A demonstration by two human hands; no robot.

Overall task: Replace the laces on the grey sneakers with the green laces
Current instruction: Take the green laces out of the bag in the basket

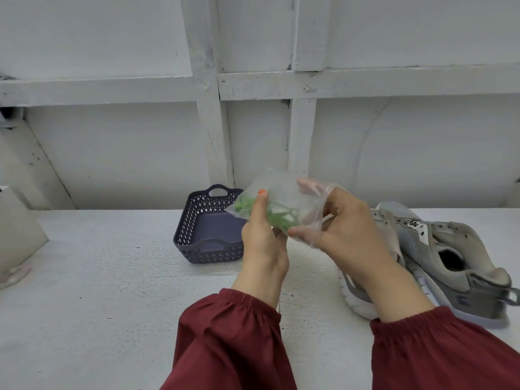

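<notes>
Step seemed: getting laces (277,218) out of bag (281,198). Left hand (263,243) pinched bag by thumb; right hand (342,229) clamped its other edge, fingers partly inside. Sneakers (450,249) lay just right of right hand, basket (205,229) left of left hand. Next probably needed: pull laces out of bag

The grey sneaker (450,249) has a small white tag (416,224) near the top of its tongue. There is a dark scribble on the tag. It looks like two round letters or numbers, maybe "Go" or "60", but it is too small and blurry to read for sure. A dark patch (461,301) by the heel may have a mark too, but it cannot be read.
</notes>
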